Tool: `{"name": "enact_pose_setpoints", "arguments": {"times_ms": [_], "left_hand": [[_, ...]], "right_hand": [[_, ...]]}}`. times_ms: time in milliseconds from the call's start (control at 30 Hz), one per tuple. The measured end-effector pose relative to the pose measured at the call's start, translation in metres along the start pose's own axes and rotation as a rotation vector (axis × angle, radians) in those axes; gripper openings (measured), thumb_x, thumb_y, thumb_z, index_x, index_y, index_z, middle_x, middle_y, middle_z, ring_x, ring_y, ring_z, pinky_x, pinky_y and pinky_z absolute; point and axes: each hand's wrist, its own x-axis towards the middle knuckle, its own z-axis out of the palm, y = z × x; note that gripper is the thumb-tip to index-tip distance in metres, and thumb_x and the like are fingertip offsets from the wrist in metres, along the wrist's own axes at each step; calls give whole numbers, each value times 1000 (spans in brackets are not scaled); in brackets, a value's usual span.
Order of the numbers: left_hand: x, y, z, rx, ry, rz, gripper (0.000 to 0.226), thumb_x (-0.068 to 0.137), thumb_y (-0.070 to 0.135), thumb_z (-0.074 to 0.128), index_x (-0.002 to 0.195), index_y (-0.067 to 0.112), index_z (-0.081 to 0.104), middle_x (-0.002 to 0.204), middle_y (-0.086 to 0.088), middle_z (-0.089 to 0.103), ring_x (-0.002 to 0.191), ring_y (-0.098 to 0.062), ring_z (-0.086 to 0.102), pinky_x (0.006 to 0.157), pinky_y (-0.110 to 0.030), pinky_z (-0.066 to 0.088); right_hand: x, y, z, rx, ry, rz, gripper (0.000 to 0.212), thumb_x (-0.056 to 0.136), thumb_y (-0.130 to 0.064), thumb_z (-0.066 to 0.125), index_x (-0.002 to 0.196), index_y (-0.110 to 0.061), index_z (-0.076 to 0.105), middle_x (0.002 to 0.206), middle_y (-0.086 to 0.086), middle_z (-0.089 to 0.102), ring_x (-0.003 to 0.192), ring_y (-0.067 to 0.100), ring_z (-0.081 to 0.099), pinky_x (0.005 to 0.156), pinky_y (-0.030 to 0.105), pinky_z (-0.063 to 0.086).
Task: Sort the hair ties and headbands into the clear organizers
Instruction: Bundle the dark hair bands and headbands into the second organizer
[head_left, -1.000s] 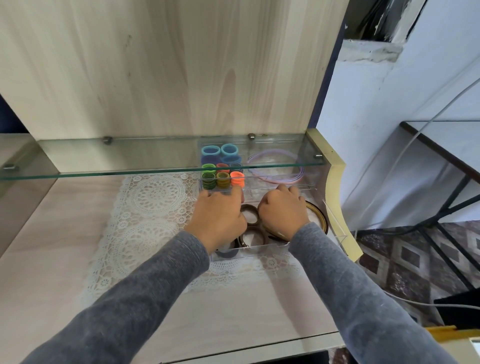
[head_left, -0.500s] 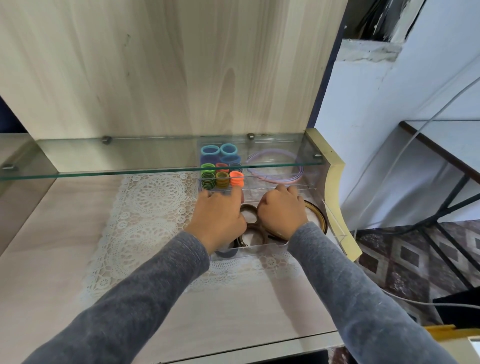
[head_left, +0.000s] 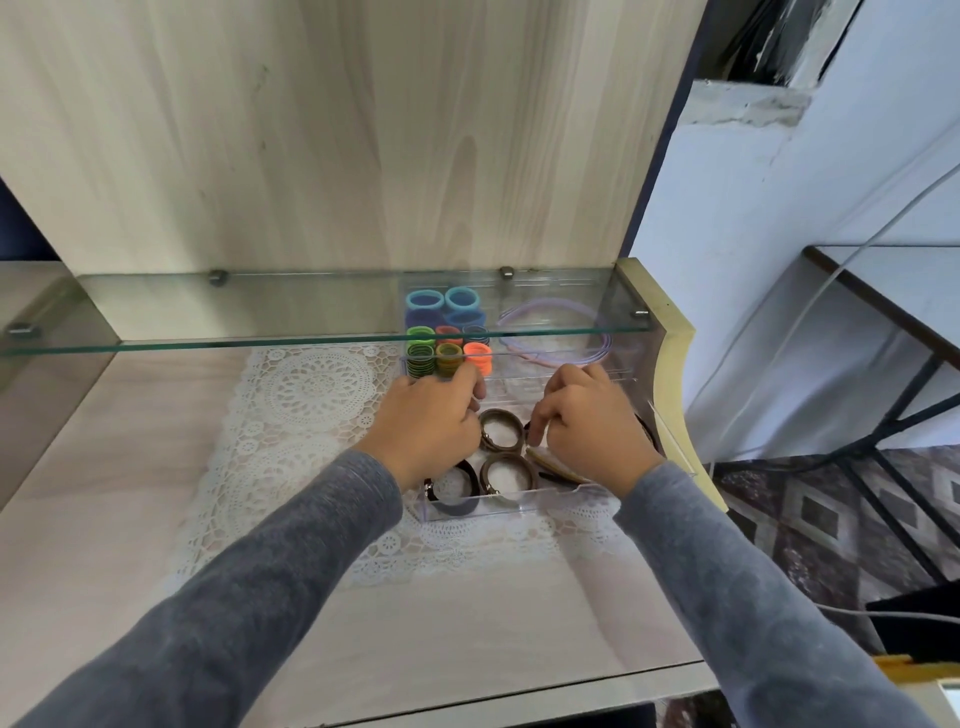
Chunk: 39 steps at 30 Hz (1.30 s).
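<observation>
- Both hands were down in the front clear organizer (head_left: 498, 506). The left hand (head_left: 431, 423) was knuckles-up with its fingers curled toward the back divider, and the right hand (head_left: 592, 428) was curled with its fingertips (head_left: 537, 434) dipping at the tan headband (head_left: 553, 462).
- Whether either hand was gripping anything, I could not tell, because the fingertips were hidden behind the knuckles.
- The brown hair ties (head_left: 501, 428) lay flat as rings between the two hands. A darker tie (head_left: 452, 488) sat at the front wall, likely laid that way so each stays visible.
- Further back, the small coloured hair ties (head_left: 449, 358) stood packed in rows by colour, with the blue ties (head_left: 441, 301) behind them. That looked like sorting already done.
- The lilac headband (head_left: 550, 332) lay in the wider back compartment, presumably because its arc needs the room.
- The organizers sat on the lace mat (head_left: 311, 395) on the worktop (head_left: 130, 467), tucked partly under the glass shelf (head_left: 260, 312), which explained the low, reaching wrists.
- My judgement was that the task was nearly finished and the hands were tidying the front tray.
</observation>
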Motion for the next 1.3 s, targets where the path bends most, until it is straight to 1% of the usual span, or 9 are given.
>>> {"name": "enact_pose_setpoints", "arguments": {"times_ms": [100, 233, 433, 533, 700, 1033, 1133, 1200, 1300], "left_hand": [[3, -1, 2, 39, 19, 20, 22, 89, 14, 47, 109, 25, 47, 107, 11, 67, 109, -14, 59, 89, -31, 32], [3, -2, 4, 78, 35, 44, 24, 89, 14, 47, 110, 24, 48, 106, 10, 68, 108, -16, 60, 87, -32, 31], [3, -5, 5, 71, 25, 38, 23, 87, 15, 47, 107, 26, 45, 105, 10, 69, 109, -17, 59, 93, -34, 35], [4, -5, 7, 84, 35, 37, 21, 89, 17, 47, 107, 27, 44, 107, 10, 69, 109, -18, 58, 87, -32, 30], [5, -4, 9, 111, 50, 43, 20, 90, 19, 46, 109, 26, 45, 107, 9, 69, 108, -19, 58, 83, -32, 26], [3, 0, 10, 209, 76, 82, 23, 88, 21, 45, 111, 23, 45, 103, 4, 67, 104, -22, 59, 85, -35, 31], [4, 0, 9, 189, 63, 80, 23, 88, 20, 45, 110, 23, 44, 104, 5, 68, 104, -22, 60, 88, -36, 33], [4, 0, 8, 172, 56, 75, 23, 88, 20, 45, 110, 24, 44, 106, 5, 68, 105, -22, 59, 90, -36, 34], [3, 0, 7, 163, 64, 76, 23, 88, 19, 46, 110, 24, 44, 106, 5, 68, 106, -21, 59, 90, -35, 33]], "right_hand": [[-2, -2, 4, -133, 31, -60, 29, 82, -13, 53, 80, -29, 77, 100, -4, 54, 103, 23, 43, 87, 36, 35], [-1, 2, 12, -126, 133, -97, 29, 66, -17, 46, 63, -26, 74, 83, 1, 57, 85, 31, 51, 72, 39, 40], [-1, 0, 18, -121, 180, -190, 25, 63, -17, 48, 58, -27, 70, 79, 0, 54, 80, 29, 53, 66, 36, 38], [-1, 1, 20, -138, 196, -232, 33, 67, -23, 39, 55, -28, 70, 79, 0, 54, 80, 29, 53, 65, 37, 41], [-2, 0, 23, -196, 178, -255, 22, 61, -19, 53, 55, -28, 71, 77, 1, 55, 76, 31, 55, 62, 38, 42], [2, 2, 28, -168, 165, -244, 14, 62, -17, 63, 60, -28, 72, 80, 2, 56, 79, 32, 54, 64, 41, 44], [1, 3, 26, -139, 142, -222, 23, 64, -20, 53, 61, -29, 73, 82, 0, 56, 82, 30, 53, 67, 40, 42], [2, 4, 23, -77, 116, -172, 32, 67, -20, 44, 66, -28, 75, 88, -2, 56, 90, 27, 49, 75, 38, 40], [3, 6, 21, 150, 165, -59, 40, 67, -13, 35, 70, -22, 74, 88, -5, 55, 90, 21, 44, 80, 39, 41]]}}
